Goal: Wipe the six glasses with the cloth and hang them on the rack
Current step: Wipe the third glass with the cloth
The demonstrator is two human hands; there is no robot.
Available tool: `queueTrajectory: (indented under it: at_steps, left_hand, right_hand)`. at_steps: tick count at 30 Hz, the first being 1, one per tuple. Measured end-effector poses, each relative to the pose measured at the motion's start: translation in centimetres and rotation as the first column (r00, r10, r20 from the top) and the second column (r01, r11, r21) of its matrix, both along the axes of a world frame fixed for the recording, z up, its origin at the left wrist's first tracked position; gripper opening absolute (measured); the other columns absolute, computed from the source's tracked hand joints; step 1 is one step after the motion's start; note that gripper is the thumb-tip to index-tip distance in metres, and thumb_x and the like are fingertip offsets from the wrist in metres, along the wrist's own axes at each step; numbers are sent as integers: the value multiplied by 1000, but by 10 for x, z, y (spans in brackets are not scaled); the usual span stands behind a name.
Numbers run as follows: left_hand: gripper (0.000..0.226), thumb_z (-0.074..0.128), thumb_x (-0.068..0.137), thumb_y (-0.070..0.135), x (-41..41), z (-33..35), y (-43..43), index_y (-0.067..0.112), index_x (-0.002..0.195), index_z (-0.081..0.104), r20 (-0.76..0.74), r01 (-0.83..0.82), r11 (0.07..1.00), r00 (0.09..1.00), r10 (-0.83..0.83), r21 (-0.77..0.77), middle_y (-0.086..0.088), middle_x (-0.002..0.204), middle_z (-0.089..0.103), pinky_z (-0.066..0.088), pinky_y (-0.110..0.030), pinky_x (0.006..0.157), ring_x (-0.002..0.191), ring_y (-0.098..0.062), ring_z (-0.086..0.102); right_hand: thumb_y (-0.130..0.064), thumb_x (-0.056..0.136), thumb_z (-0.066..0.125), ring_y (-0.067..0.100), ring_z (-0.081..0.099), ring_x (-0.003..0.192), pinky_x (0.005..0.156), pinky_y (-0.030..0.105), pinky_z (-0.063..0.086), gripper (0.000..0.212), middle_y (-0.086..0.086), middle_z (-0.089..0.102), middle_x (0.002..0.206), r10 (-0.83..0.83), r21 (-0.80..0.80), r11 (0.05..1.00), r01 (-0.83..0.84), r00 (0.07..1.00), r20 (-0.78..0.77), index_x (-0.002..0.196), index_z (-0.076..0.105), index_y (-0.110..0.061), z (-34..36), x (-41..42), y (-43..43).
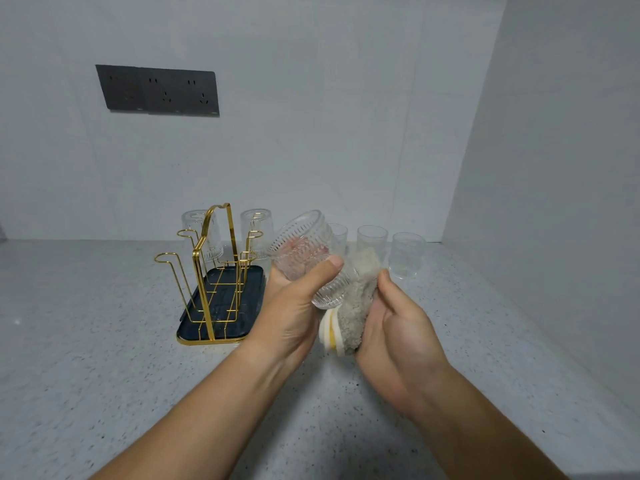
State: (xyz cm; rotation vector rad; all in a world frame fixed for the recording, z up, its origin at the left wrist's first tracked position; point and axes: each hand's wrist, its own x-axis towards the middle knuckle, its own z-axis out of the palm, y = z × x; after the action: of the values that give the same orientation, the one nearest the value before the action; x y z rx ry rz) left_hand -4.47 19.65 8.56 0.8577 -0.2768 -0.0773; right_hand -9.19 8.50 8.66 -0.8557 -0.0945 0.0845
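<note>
1. Left hand (294, 306) grips a ribbed glass (304, 251) above the countertop (104, 323). The thumb lies across its side, and the fingers show through the clear wall from behind. The glass is tilted, one end up and to the left.
2. Right hand (398, 323) holds a beige fleecy cloth (360, 289), fingers curled around it, pressing it against the lower end and right side of the glass. A white strip with a yellow stripe hangs at the cloth's lower edge; whether it bears any writing cannot be told.
3. Just left of the hands, a gold wire rack (207, 258) stands on a dark blue tray (194, 320). Two hung glasses (201, 233) (258, 233) sit mouth-down on its far pegs; the near pegs are bare.
4. Three standing glasses (339, 235) (372, 240) (407, 254) line up upright on the countertop near the back wall, behind the cloth.
5. A dark grey socket panel (157, 91) with three outlets is set in the wall, upper left.
</note>
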Motion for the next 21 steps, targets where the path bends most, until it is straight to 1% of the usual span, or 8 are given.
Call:
queueTrajectory:
  at_steps: [2,4,6,8,12,17,19,21]
  left_hand:
    - [51,71,85,-4,-3,0,-4,2,134,58,-21,-17,1000,1000,17,11,-13,109,72,62,-41,93,106,-29,73]
    - [51,70,87,-4,-4,0,-5,3,136,58,-46,-36,999,998,36,7,-18,117,74,61,-43,96,111,-30,73]
    - [46,71,88,-4,-3,0,-6,10,131,61,-65,-49,999,997,48,-7,-25,128,69,57,-52,100,118,-37,70]
    - [53,76,84,0,-2,-1,-6,12,133,60,-82,-63,997,995,60,-37,-26,133,66,55,-59,102,120,-42,68]
    - [66,76,81,6,1,-5,-6,12,143,54,-101,-84,991,992,73,-102,-26,138,63,51,-61,106,126,-43,64]
    - [62,74,82,6,-13,-8,-20,9,141,56,-121,-51,994,992,39,-100,-24,131,69,59,-50,97,118,-36,70]
    - [64,75,83,6,-12,-7,-21,9,144,54,-137,-36,993,990,20,-111,-21,128,71,61,-49,92,114,-35,72]
    - [74,82,79,7,-9,-5,-19,10,146,52,-148,-40,992,989,22,-117,-16,117,73,63,-43,84,104,-31,75]
  right_hand:
    - [-44,110,24,27,59,133,123,47,31,59,13,65,140,-21,44,999,20,1000,9,144,54,-7,-1,5,1]
    - [-44,110,25,27,58,134,123,47,31,58,12,64,141,-36,55,998,35,999,21,145,53,-8,-3,8,3]
    - [-45,110,26,23,58,135,124,46,30,57,8,65,142,-53,15,999,52,998,19,145,53,-11,-10,8,5]
    - [-46,109,29,17,59,133,123,44,32,54,4,67,139,-90,-61,994,90,996,13,143,56,-15,-17,5,8]
    - [-41,108,33,13,58,134,121,41,35,49,1,67,140,-111,-157,981,116,993,43,144,56,-16,-25,-4,14]
    - [-48,107,38,21,64,127,113,43,45,56,13,67,138,-221,-131,968,213,974,-49,141,58,-8,-14,10,4]
    - [-42,109,38,17,71,115,101,37,51,46,8,76,122,-232,-121,967,225,972,-46,125,68,-10,-16,8,7]
    - [-40,110,37,11,72,111,100,33,49,43,1,78,116,-214,-156,966,204,976,-45,116,72,-15,-23,3,14]
